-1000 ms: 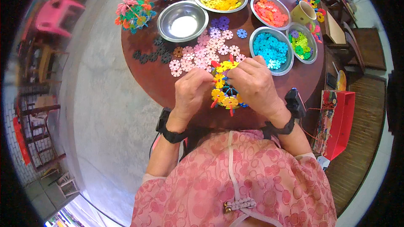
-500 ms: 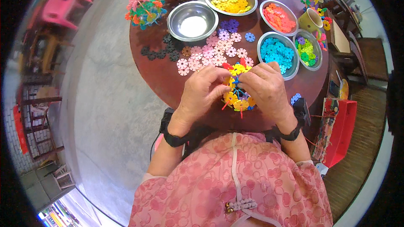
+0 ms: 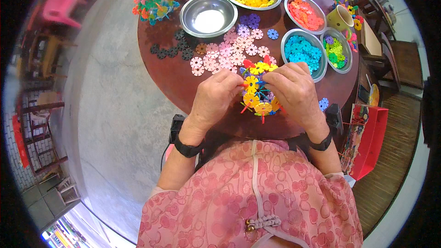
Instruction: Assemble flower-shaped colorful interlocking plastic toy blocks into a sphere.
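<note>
Head view: a part-built construction of interlocking plastic discs (image 3: 251, 99) lies between the two hands, above the near part of the brown-red bench (image 3: 167, 76). The form is rounded and openwork. Yellow flower-shaped discs (image 3: 263, 108), each with a notched rim and a small central hole, face outward along its left, lower and upper sides; red discs (image 3: 248, 64) project edge-on, appearing as narrow spikes. Blue spokes (image 3: 263, 95) show within. The left hand (image 3: 212, 95) has its grip pinched closed on the left edge; the right hand (image 3: 295, 93) likewise pinches the upper right, its fingers hiding the exact piece held. Just beyond lie loose pale pink discs (image 3: 238, 58); to the right stands a steel bowl (image 3: 324, 67) of turquoise discs (image 3: 302, 51).
</note>
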The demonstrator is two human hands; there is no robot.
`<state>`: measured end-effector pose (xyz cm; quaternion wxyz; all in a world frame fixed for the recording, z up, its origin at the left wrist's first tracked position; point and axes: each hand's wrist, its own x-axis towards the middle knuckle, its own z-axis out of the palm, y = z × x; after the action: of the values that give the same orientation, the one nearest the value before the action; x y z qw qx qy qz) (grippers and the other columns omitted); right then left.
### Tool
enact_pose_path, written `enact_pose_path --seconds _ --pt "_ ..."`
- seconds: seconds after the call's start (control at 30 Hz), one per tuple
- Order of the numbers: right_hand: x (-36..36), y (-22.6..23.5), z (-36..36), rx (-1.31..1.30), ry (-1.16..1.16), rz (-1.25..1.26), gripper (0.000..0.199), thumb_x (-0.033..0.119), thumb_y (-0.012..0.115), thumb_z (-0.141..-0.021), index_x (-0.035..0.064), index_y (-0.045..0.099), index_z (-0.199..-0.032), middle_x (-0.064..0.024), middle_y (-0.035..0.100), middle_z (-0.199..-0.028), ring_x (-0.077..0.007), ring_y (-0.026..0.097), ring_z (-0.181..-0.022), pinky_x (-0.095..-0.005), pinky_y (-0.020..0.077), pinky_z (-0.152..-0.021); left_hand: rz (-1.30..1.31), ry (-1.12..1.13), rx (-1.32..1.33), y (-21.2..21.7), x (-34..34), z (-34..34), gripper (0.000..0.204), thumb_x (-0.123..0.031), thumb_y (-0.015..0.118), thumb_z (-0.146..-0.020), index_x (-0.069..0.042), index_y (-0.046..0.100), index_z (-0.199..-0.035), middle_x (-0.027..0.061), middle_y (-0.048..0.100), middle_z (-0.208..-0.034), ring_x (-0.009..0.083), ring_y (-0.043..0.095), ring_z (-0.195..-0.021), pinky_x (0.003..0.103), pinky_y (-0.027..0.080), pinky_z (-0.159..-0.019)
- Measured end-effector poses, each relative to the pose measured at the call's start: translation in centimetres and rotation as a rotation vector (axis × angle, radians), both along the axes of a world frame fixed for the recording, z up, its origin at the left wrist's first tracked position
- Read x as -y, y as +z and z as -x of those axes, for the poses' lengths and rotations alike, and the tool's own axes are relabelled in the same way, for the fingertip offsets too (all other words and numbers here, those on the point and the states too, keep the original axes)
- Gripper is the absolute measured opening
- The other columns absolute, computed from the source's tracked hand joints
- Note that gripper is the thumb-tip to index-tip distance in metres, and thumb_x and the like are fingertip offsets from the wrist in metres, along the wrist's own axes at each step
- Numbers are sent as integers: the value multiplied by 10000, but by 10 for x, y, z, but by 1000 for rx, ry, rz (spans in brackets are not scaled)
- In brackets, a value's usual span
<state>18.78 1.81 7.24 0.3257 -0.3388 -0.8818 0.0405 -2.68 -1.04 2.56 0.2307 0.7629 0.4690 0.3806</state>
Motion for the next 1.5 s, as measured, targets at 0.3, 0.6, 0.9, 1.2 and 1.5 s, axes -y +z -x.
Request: enact_pose_path --seconds 0.3,0.6,0.9,1.2,1.5 --pt "2 -6 -2 -9 22 20 117 84 695 -717 93 600 -785 -40 546 -697 -225 546 -670 -374 410 -667 -98 -34 62 -8 1 -7 147 31 697 -766 -22 638 -889 114 650 -824 286 650 -753 352 521 -649" --pt "0 -5 0 29 89 60 186 60 760 -693 67 612 -807 -54 556 -712 -234 550 -684 -374 403 -666 -121 -16 50 -13 3 -7 145 -28 703 -755 -70 603 -851 91 583 -759 289 616 -711 385 504 -606" --pt "-5 -4 -5 42 46 96 111 99 682 -738 83 595 -805 -58 573 -724 -252 570 -714 -390 413 -691 -59 -3 101 -8 4 -10 122 30 687 -794 -18 642 -897 110 643 -818 274 642 -750 339 516 -654" --pt "7 1 -2 82 2 34 139 98 669 -700 97 586 -811 -55 547 -740 -238 567 -725 -375 410 -654 57 -9 20 -2 5 -7 119 27 665 -823 -22 638 -927 109 633 -863 284 639 -779 337 518 -680" --pt "11 8 -8 107 25 85 143 98 658 -705 79 587 -828 -65 544 -769 -254 568 -728 -375 477 -652 42 -18 48 2 8 -11 190 -27 719 -773 -68 632 -937 103 590 -845 304 620 -783 389 516 -670"
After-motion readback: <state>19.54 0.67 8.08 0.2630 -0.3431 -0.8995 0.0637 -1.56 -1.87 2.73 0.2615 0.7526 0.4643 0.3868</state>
